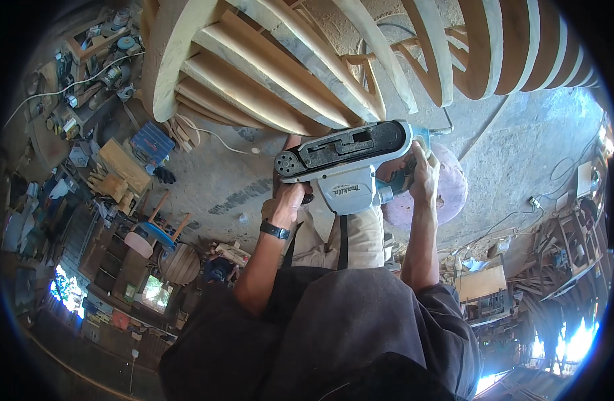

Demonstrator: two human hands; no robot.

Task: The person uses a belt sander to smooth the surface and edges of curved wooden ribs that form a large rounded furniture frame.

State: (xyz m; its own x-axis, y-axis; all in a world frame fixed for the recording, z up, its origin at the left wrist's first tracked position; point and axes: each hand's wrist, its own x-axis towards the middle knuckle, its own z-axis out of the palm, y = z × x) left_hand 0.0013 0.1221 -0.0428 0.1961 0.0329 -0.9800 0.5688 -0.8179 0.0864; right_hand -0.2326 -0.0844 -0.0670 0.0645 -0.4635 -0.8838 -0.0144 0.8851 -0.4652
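Purple stool [453,190], perhaps, sits partly behind the sander [352,175].

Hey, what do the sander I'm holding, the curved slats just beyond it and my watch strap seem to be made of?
Sander: probably hard plastic, perhaps with metal parts; it looks smooth and grey, with rounded edges. Slats: wood, seemingly unvarnished, going by their pale tan colour and matt, blotchy faces. Watch strap: black, possibly rubber or leather; too small to tell.
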